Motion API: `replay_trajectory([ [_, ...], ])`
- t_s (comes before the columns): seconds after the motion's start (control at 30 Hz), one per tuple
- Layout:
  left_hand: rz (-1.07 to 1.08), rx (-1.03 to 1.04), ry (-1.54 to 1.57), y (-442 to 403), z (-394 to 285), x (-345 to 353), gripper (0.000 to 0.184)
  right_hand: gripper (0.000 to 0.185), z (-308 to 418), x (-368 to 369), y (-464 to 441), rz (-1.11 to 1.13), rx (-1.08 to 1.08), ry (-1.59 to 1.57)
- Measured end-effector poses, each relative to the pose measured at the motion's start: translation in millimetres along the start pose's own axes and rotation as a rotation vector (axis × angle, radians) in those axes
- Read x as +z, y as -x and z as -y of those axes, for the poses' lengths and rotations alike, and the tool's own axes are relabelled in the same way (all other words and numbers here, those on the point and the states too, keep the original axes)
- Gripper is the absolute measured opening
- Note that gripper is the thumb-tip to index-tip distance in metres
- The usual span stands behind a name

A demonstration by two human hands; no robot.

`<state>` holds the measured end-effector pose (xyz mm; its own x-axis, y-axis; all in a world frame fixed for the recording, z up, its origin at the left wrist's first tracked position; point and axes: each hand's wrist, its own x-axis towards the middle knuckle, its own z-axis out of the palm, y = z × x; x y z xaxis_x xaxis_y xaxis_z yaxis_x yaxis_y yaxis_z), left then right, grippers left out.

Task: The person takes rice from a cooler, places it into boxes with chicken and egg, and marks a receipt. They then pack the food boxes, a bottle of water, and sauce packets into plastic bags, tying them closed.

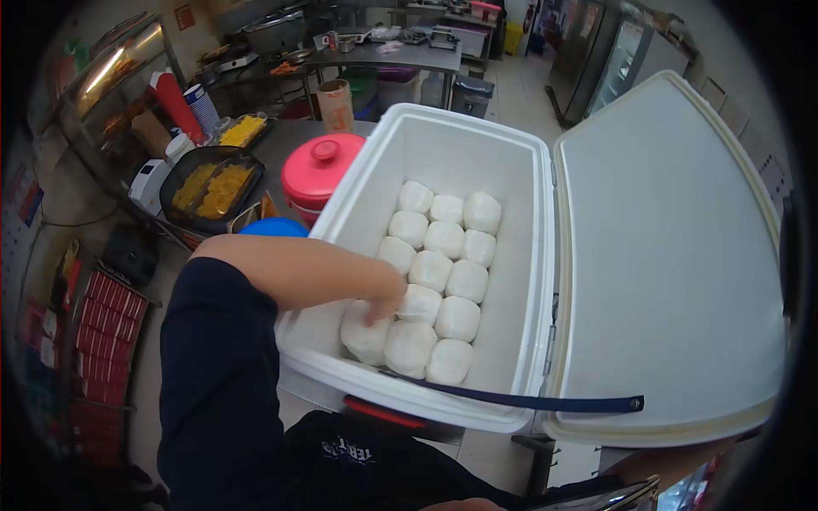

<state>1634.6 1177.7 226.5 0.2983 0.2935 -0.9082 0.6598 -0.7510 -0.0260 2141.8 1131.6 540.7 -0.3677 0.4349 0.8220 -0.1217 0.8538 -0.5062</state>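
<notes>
Rows of rounded white bundles (443, 239), which look wrapped in thin paper, cover the floor of a white cooler box (518, 247). My left hand (385, 302) reaches down inside, its fingers bent and somewhat blurred. A fingertip meets the upper edge of the front left bundle (365, 339); the fingers do not wrap around it. The hinged lid (669, 255) stands open on the right. My right forearm (673, 460) passes beneath the lid's lower edge, and the hand beyond it is hidden.
A dark blue strap (545, 400) lies across the box's front rim. Left of the box are a pink lidded container (322, 170), a black pan (192, 217) with yellow food and a blue round lid (273, 228). Steel tables (383, 56) and a glass-fronted fridge (635, 77) stand behind.
</notes>
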Motion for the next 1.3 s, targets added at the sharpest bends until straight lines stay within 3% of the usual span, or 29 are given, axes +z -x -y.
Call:
replay_trajectory([
  [0.13, 0.028, -0.004, 0.192, 29.3, -8.4, 1.2, 0.067, 0.054, -33.0, -9.4, 32.7, -0.062, 0.076, 0.052],
  [0.2, -0.123, 0.085, 0.203, 39.2, -13.3, 1.7, 0.072, 0.053, -47.5, -0.9, 47.4, -0.068, 0.121, 0.081],
  [0.33, -0.192, 0.244, 0.496, 44.8, 3.5, -7.9, 0.068, 0.053, -75.1, 39.5, 72.9, -0.049, 0.236, 0.165],
  [0.4, -0.035, 0.463, 0.853, 51.0, 6.3, -31.7, 0.06, 0.053, -89.0, 69.5, 88.3, -0.028, 0.309, 0.202],
  [0.5, -0.128, 0.45, 1.101, 38.7, -10.1, -34.8, 0.054, 0.053, -106.5, 116.7, 113.1, 0.006, 0.412, 0.221],
  [0.6, -0.119, 0.41, 1.062, 18.1, -10.4, -27.2, 0.059, 0.053, -112.6, 150.2, 128.8, 0.018, 0.465, 0.207],
  [0.67, -0.477, 0.276, 0.811, -2.7, -26.3, -13.4, 0.077, 0.053, -110.5, 161.0, 130.4, 0.011, 0.465, 0.198],
  [0.8, -0.364, 0.216, 0.626, 13.2, -38.4, -13.3, 0.093, 0.054, -100.0, 152.4, 118.9, -0.047, 0.378, 0.232],
  [0.87, -0.323, 0.381, 0.662, 26.7, -44.3, -8.7, 0.1, 0.055, -88.5, 137.4, 105.6, -0.095, 0.296, 0.264],
  [1.07, -0.293, 0.521, 0.643, 17.6, -40.2, -11.5, 0.1, 0.057, -29.4, 81.0, 53.9, -0.276, -0.023, 0.385],
  [1.17, -0.163, 0.441, 0.707, 33.1, -46.8, -27.0, 0.096, 0.058, -4.2, 66.9, 31.5, -0.371, -0.177, 0.439],
  [1.23, -0.293, 0.48, 0.652, 6.5, -39.9, -18.5, 0.092, 0.059, 6.3, 70.7, 21.9, -0.432, -0.258, 0.454],
  [1.3, -0.08, 0.336, 0.719, -10.0, -35.0, -22.8, 0.094, 0.065, 8.5, 93.7, 15.7, -0.553, -0.277, 0.404],
])
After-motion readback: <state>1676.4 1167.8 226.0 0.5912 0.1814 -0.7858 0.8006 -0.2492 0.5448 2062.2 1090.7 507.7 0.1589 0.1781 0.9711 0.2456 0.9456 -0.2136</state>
